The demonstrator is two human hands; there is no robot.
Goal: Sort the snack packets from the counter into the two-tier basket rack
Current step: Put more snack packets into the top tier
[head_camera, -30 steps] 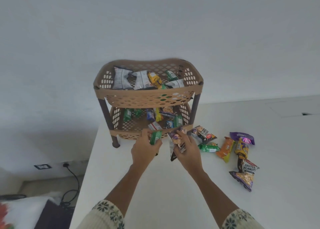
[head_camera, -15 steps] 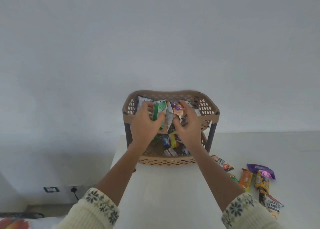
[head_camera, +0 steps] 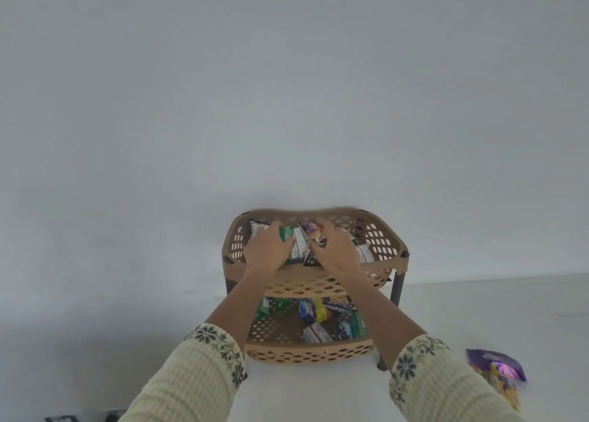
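Left hand (head_camera: 265, 250): reached over the front rim into the upper tier of the rack; its grip was clamped on a green packet (head_camera: 287, 234), with the fingers curled round it.
Right hand (head_camera: 335, 249): also inside the upper tier, just beside the left hand; its grip was closed on a purple and orange packet (head_camera: 309, 229), and a dark packet (head_camera: 311, 259) hung below the fingers.
Rack (head_camera: 387, 264): a tan perforated two-tier basket on dark legs stood on the white table (head_camera: 478, 310), against a plain wall.
Upper tier: silver-white packets lay under and beside both hands; how many could not be told.
Lower tier (head_camera: 306, 353): green, blue, yellow and silver packets lay scattered on its floor, partly hidden by the forearms.
Table, right side: a purple packet (head_camera: 495, 362) lay well apart from the rack, overlapping a yellow packet (head_camera: 506, 393) near the picture's edge; both were blurred.
Sleeves (head_camera: 197, 377): cream ribbed knit with dark floral cuffs covered both forearms below the wrists.
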